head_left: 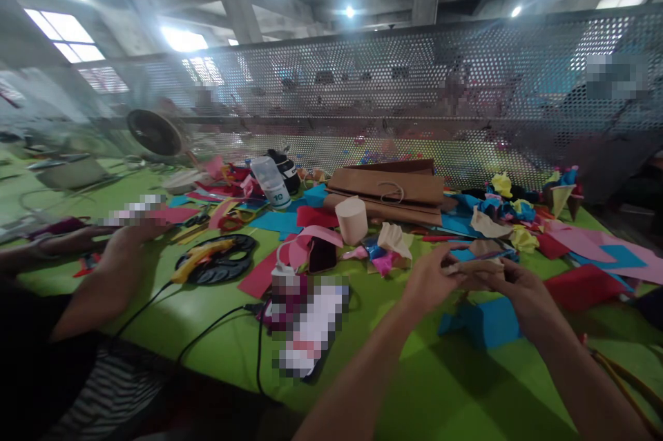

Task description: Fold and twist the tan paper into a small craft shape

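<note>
Both hands are raised over the green table (409,365) at the right of the view. My left hand (431,277) pinches the left end of a folded piece of brown paper (475,267). Its other end is between the fingers of my right hand (523,292). Just below the hands a folded blue paper (492,322) lies on the table. Crumpled cream paper (394,241) and a pink crumpled bit (383,263) sit to the left of my left hand.
A phone (318,327), a power strip (282,310) and a yellow glue gun (204,258) with cables lie left. Brown paper sheets (383,192), a bottle (270,182) and a beige roll (351,220) stand behind. Another person's arm (106,282) rests at far left.
</note>
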The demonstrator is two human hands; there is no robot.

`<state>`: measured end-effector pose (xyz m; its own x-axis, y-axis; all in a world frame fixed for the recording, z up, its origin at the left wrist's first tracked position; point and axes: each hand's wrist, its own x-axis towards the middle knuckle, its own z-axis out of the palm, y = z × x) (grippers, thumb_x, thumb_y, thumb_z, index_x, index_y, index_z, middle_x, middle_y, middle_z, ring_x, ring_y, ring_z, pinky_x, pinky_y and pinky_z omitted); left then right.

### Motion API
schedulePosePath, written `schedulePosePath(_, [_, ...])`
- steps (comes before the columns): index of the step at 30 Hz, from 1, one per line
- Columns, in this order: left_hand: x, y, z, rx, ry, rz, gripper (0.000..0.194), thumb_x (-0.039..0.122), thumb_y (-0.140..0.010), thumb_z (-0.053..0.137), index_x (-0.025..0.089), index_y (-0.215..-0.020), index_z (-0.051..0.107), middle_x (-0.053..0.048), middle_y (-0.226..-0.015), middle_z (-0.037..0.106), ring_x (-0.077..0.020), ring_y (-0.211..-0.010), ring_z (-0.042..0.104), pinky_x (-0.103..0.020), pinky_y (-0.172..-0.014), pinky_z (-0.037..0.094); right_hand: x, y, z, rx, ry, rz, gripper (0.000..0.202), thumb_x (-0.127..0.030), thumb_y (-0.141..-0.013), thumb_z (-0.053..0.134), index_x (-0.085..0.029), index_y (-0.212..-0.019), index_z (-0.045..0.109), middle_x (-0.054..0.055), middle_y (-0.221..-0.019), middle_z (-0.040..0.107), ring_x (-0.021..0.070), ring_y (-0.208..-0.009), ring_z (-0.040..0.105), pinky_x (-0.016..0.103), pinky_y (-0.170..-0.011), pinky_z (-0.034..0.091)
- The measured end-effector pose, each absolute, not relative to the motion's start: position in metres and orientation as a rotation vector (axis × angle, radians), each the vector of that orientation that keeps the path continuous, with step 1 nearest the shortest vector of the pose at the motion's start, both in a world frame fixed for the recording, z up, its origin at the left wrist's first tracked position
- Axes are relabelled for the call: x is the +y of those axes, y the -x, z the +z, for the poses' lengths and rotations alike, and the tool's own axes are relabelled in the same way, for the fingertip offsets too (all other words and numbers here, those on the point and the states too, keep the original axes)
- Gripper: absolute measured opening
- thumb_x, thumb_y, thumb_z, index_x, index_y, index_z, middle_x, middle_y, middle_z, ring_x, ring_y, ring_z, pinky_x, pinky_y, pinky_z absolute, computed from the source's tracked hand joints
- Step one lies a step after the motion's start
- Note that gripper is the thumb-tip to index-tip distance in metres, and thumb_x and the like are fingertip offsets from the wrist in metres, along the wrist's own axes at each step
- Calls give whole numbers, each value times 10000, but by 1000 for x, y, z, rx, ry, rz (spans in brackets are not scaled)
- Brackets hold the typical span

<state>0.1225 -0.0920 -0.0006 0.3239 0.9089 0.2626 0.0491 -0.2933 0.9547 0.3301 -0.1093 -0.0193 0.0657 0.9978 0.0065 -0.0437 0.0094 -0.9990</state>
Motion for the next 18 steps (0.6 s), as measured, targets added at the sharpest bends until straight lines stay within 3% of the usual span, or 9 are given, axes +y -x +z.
schedulePosePath(3, [-86,-123,-5,856,-1391,1182,688,220,-720,853,206,-1370,627,-63,-997,692,-222,-942,664,-339,-847,550,-110,-328,-20,-1004,1121,1162,406,-465,-600,977,-239,-875,781,37,-844,775,231,-781,697,343,-713,570])
schedulePosePath(5, [-82,-123,-9,817,-1190,1172,692,284,-662,917,158,-1286,646,-59,-951,705,-201,-878,667,-332,-828,550,-110,-325,-19,-920,1053,1176,405,-429,-576,988,-248,-870,776,24,-825,768,216,-746,694,333,-703,576])
schedulePosePath(9, [-79,-125,-11,761,-1040,1089,458,364,-608,941,130,-935,722,-47,-878,729,-187,-841,674,-321,-851,539,-111,-323,-15,-850,1016,1195,357,-363,-568,984,-270,-848,783,10,-819,751,190,-724,677,294,-669,576])
schedulePosePath(13, [-84,-123,-3,749,-1030,1058,283,265,-654,825,163,-908,752,-17,-836,718,-146,-760,650,-272,-756,536,-113,-327,-13,-911,1009,1174,255,-334,-600,942,-272,-797,791,20,-870,726,181,-753,647,257,-615,555])
schedulePosePath(18, [-88,-116,9,740,-1018,979,148,234,-659,716,160,-781,753,-43,-851,729,-143,-781,660,-258,-774,537,-111,-334,-18,-930,972,1128,141,-295,-642,880,-280,-726,767,22,-894,705,229,-877,675,307,-724,597])
